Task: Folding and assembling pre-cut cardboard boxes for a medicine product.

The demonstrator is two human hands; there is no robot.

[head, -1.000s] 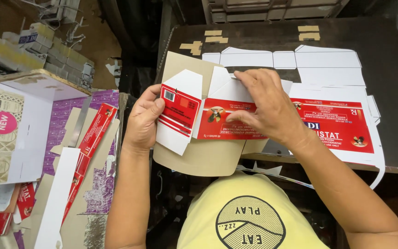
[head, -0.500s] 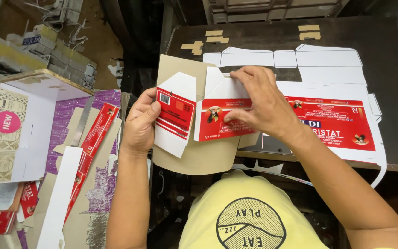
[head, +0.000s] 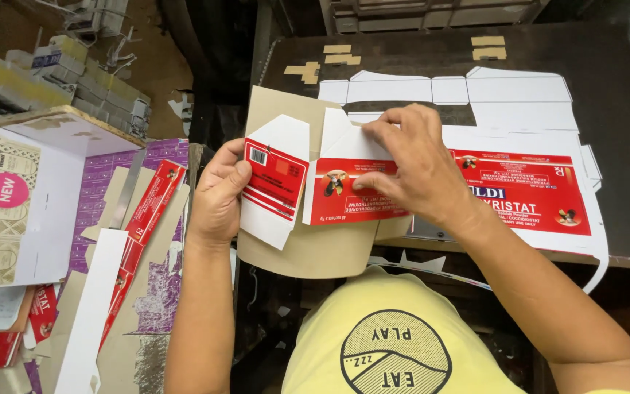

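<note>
Between the two hands, the red-and-white carton sheet [head: 344, 191] now bends further at its crease, left hand [head: 216, 193] fingers gripping the end flap, right hand [head: 417, 171] fingers pressing flat, suggesting folding is progressing.

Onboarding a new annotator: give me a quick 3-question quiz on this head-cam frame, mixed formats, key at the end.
1. True or false: the left hand grips the left end of a red and white flat carton blank.
2. Multiple choice: the right hand presses on a) a metal tray, b) the printed carton sheet, c) a roll of tape.
3. Fill in: under the held blank lies a plain brown ___ sheet.

Key: 1 true; 2 b; 3 cardboard. The dark worktable carries the sheet; an open white box stands to the left.
</note>
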